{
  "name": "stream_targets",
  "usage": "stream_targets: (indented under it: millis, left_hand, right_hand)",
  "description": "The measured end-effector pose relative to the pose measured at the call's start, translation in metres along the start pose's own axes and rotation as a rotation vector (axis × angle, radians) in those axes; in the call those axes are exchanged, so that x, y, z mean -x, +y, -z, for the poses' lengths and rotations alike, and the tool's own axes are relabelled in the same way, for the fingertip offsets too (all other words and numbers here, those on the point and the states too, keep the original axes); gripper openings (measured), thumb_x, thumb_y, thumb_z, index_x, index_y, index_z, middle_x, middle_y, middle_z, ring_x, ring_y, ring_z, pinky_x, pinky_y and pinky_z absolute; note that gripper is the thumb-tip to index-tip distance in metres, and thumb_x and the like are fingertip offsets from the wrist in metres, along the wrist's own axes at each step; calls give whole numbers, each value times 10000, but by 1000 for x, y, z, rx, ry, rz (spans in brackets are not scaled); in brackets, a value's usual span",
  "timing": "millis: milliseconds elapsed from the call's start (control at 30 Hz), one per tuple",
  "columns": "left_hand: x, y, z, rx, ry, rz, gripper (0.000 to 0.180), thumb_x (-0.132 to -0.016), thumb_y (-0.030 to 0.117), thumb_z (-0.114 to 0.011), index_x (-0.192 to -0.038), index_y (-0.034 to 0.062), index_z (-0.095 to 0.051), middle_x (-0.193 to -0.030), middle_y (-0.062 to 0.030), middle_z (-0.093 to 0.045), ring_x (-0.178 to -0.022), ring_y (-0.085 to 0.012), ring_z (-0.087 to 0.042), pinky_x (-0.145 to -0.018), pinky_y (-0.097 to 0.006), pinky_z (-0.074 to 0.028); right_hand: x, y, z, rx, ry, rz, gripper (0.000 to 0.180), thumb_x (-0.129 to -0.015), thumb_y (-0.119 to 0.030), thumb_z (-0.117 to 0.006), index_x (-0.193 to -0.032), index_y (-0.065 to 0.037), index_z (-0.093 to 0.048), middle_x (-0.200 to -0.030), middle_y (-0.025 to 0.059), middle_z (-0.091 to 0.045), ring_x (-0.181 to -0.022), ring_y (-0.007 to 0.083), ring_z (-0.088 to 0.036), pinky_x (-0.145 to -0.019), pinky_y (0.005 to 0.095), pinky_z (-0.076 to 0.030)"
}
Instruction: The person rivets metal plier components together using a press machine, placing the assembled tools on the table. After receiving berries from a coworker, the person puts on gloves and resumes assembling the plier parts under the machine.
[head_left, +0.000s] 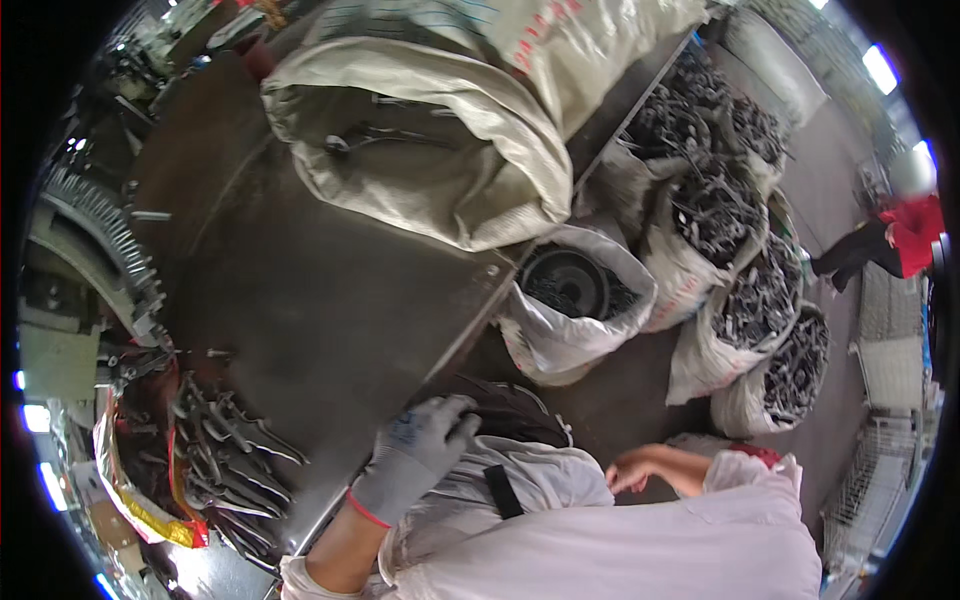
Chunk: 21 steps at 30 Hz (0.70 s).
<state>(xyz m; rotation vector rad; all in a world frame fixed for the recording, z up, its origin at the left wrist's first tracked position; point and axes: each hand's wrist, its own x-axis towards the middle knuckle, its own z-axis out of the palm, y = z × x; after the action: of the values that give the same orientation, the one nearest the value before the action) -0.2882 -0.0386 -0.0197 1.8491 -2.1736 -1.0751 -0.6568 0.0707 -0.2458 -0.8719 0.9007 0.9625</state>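
My left hand (425, 445), in a grey knitted glove with a red cuff edge, hovers by the near edge of a dark metal table (300, 300). Its fingers bend loosely, thumb apart, and nothing shows in them. Just beyond it lie dark, curved items (515, 408) that I cannot make out clearly. Bare and lower, my right hand (630, 470) is beside the white clothing at my waist; its fingers are slightly bent and look empty. On the table's far side stands an open cream woven sack (430, 195) with a few metal parts inside.
Metal plier-like pieces (235, 465) are heaped at the table's left end. A white sack (590, 345) holding a dark round part stands beyond the edge. Several sacks (690, 360) of dark metal pieces line the floor at right. A person in red (912, 235) is farther off.
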Motion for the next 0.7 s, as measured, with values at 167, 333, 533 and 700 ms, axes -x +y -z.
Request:
stream_targets:
  millis: [167,333,533,700]
  left_hand:
    - [-2,-1,-10,6,53,-93,256,-859,289,-559,-1003,86,-617,-927,-127,-642,-855,-315,-618,-749,-397,-492]
    - [3,-7,-16,77,34,-123,275,-868,343,-535,-1027,131,-608,-878,-113,-639,-826,-316,-619,-735,-407,-498]
    - [9,-9,-33,100,-80,-34,349,-847,355,-567,-1081,101,-619,-981,-163,-644,-913,-323,-620,-778,-388,-490]
    - [19,-28,-53,155,-8,-163,357,-863,388,-524,-1086,124,-614,-982,-155,-644,-906,-333,-617,-776,-402,-491]
  right_hand:
    - [17,-63,-16,214,17,11,232,-799,-276,-592,-942,-98,-634,-773,103,-587,-648,166,-591,-519,305,-520]
    - [-5,-74,-2,173,356,-3,228,-802,-273,-587,-934,-94,-633,-765,106,-590,-642,167,-593,-518,306,-518]
    - [-31,-98,2,194,639,-13,223,-805,-269,-582,-924,-88,-632,-755,110,-594,-635,168,-596,-516,309,-517]
    - [-27,-81,-14,411,773,10,219,-808,-266,-577,-916,-84,-631,-747,114,-597,-630,169,-598,-514,310,-515]
